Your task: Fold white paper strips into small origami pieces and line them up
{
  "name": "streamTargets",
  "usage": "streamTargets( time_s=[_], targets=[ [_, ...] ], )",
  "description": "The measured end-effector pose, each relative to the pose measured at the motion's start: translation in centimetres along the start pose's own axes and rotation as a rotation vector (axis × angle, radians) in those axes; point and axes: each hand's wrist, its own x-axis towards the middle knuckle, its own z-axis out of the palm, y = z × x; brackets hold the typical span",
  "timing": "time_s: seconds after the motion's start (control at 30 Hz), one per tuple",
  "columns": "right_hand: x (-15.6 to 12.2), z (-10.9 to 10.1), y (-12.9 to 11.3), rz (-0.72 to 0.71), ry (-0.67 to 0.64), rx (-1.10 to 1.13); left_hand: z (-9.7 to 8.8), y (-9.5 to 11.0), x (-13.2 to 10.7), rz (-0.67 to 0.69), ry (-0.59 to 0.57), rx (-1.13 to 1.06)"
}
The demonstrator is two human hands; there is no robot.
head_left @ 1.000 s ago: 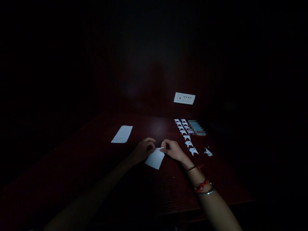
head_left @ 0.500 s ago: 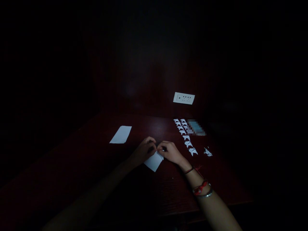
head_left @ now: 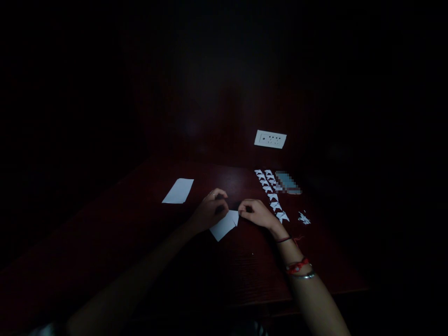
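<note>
A small white sheet of paper (head_left: 223, 227) with a folded flap lies on the dark red table between my hands. My left hand (head_left: 210, 212), a ring on one finger, pinches the paper's upper left edge between thumb and a finger; its other fingers curl above. At the paper's upper right corner, my right hand (head_left: 257, 213) has thumb and index finger closed on the edge. Bracelets circle my right wrist. Just right of that hand, several folded white paper pieces (head_left: 272, 197) lie in two rows.
A stack of white paper (head_left: 178, 191) lies at the left. Far right are a pixelated bluish flat object (head_left: 288, 182) and a small heap of white paper scraps (head_left: 304, 218). A white wall socket (head_left: 270, 139) is behind the table (head_left: 266, 280).
My right hand has moved right, away from my left, along the paper's top edge. The paper has turned a little, and its folded flap shows more. The view has shifted slightly.
</note>
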Motion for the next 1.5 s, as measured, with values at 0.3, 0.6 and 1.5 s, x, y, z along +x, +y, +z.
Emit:
streamTargets(
  time_s=[0.3,0.6,1.5],
  targets=[
    [0.3,0.9,-0.1,0.057,0.139,0.097,-0.3,-1.3,0.0,-0.117,0.09,0.027],
    [0.7,2.5,0.1,0.206,0.197,0.157,0.6,0.3,-0.2,-0.146,0.001,-0.011],
    [1.0,3.0,0.0,0.328,0.25,0.182,2.2,-2.8,-0.9,-0.292,-0.06,0.06]
  ],
)
